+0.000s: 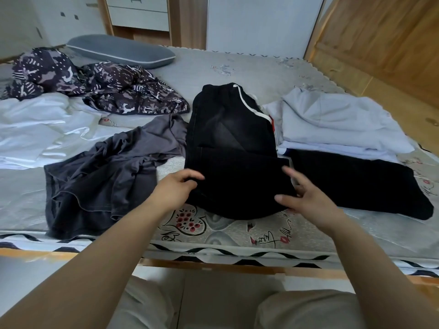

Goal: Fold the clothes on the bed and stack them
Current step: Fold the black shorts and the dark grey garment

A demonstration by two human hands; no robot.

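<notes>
Black trousers with a white side stripe [234, 148] lie in the middle of the bed, partly folded, one leg stretching out to the right. My left hand [177, 188] pinches the near left edge of the folded black cloth. My right hand [306, 195] rests at the near right edge, fingers spread against the fabric. A crumpled dark grey shirt [111, 176] lies just left of the trousers. A pale grey-white folded garment [337, 122] sits to the right behind the trouser leg. A dark patterned garment [95, 84] is bunched at the back left.
A white satin sheet [40, 129] is heaped at the left. A grey pillow [121, 51] lies at the head of the bed. The mattress [213, 229] has a floral print; its near edge runs in front of my knees. Wooden furniture stands behind and right.
</notes>
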